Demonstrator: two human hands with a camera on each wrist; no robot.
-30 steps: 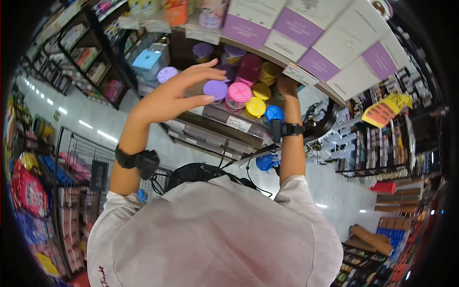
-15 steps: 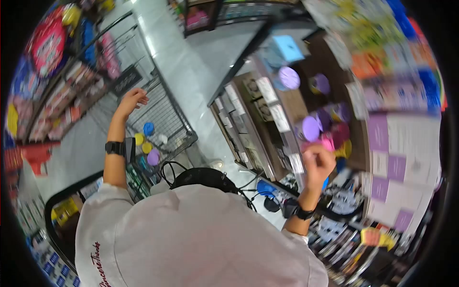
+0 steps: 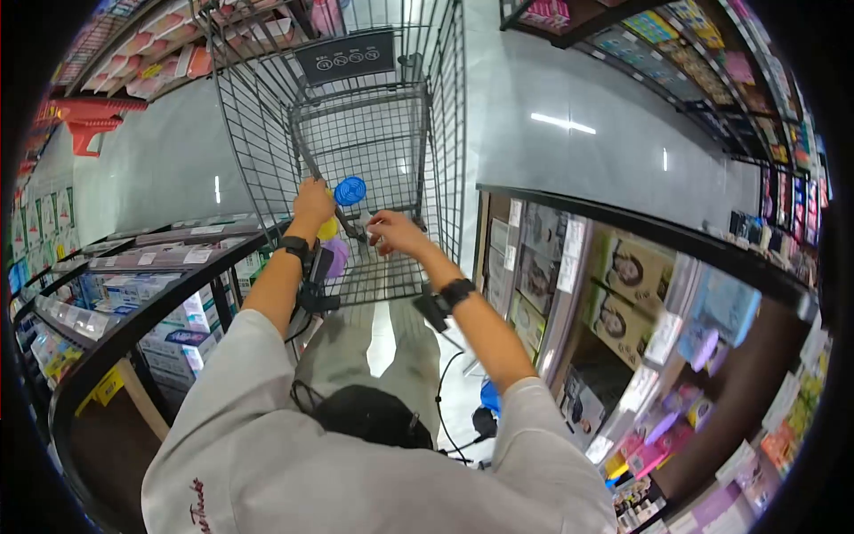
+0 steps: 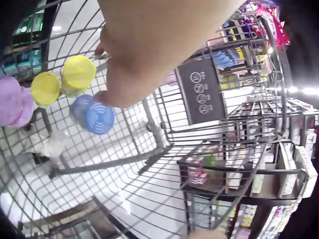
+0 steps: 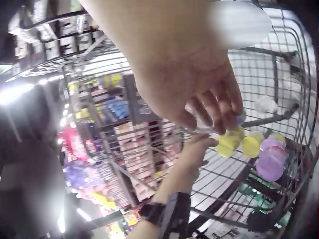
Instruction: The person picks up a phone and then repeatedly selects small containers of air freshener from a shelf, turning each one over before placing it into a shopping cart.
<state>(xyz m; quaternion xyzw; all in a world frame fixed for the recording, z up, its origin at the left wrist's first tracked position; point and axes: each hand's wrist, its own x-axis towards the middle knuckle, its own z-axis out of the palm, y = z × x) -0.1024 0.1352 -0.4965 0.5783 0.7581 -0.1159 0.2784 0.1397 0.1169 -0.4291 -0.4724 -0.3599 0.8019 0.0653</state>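
Observation:
Both hands are inside a wire shopping cart (image 3: 443, 116). My left hand (image 3: 313, 203) reaches down beside a blue-lidded tub (image 3: 350, 190), its fingers loosely bent. In the left wrist view its fingertips overlap the upper edge of the blue tubs (image 4: 98, 118). My right hand (image 3: 398, 233) hangs to the right of the tubs with loosely curled fingers and an empty palm. Yellow-lidded tubs (image 4: 79, 72) and purple-lidded tubs (image 4: 15, 102) sit close together on the cart's wire floor. In the right wrist view, the right fingers partly cover the blue tub.
A black sign panel (image 3: 345, 58) hangs on the cart's far end. A crumpled white item (image 4: 50, 144) lies by the tubs. Store shelves flank the cart: a black-railed one (image 3: 160, 307) on the left, and one with tubs and boxes (image 3: 640, 267) on the right.
The view has turned from the shelf to the cart. Both hands have moved over the cart; the right has left the shelf's tubs. The left has come closer to the tubs in the basket.

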